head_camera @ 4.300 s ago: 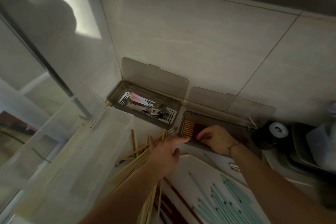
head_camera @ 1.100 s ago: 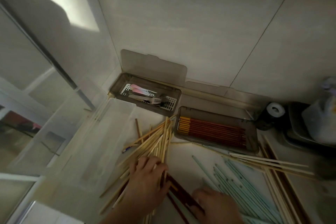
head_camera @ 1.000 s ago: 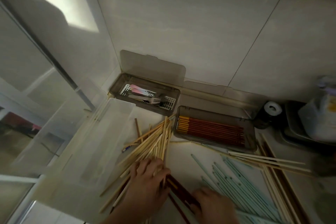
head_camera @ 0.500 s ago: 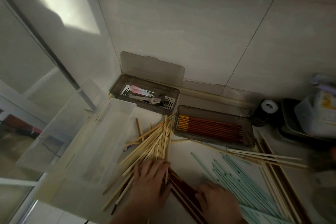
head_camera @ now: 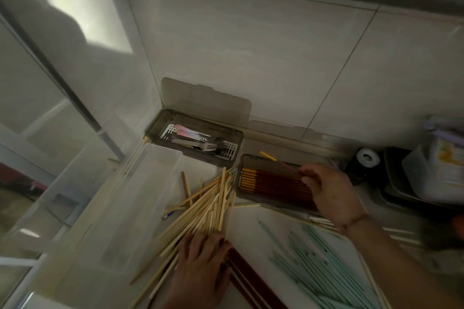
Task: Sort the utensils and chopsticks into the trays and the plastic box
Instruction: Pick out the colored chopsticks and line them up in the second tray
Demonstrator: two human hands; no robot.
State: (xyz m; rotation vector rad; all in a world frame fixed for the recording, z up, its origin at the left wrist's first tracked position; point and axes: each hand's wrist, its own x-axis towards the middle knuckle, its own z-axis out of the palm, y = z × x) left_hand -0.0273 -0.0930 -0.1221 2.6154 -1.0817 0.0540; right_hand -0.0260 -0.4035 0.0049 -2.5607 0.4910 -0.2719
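My right hand [head_camera: 329,190] pinches a dark red chopstick with a yellow tip [head_camera: 278,163] above the right grey tray [head_camera: 244,195], which holds a row of matching red chopsticks [head_camera: 271,182]. My left hand [head_camera: 200,266] lies flat, fingers spread, on a fan of pale wooden chopsticks [head_camera: 208,204] on the counter. More dark red chopsticks [head_camera: 247,283] lie beside that hand. Pale green chopsticks [head_camera: 326,266] spread out at lower right. The left grey tray [head_camera: 155,129] holds forks and other utensils [head_camera: 200,142]. A clear plastic box [head_camera: 120,208] stands at left.
Both trays sit against the tiled wall with their lids open. A dark roll with a white core [head_camera: 365,160] and a bag in a dark basin [head_camera: 437,170] stand at right. A glass panel borders the left side.
My right hand has risen from the red chopsticks on the counter to the right tray, carrying one red chopstick. My left hand has stayed on the wooden chopsticks.
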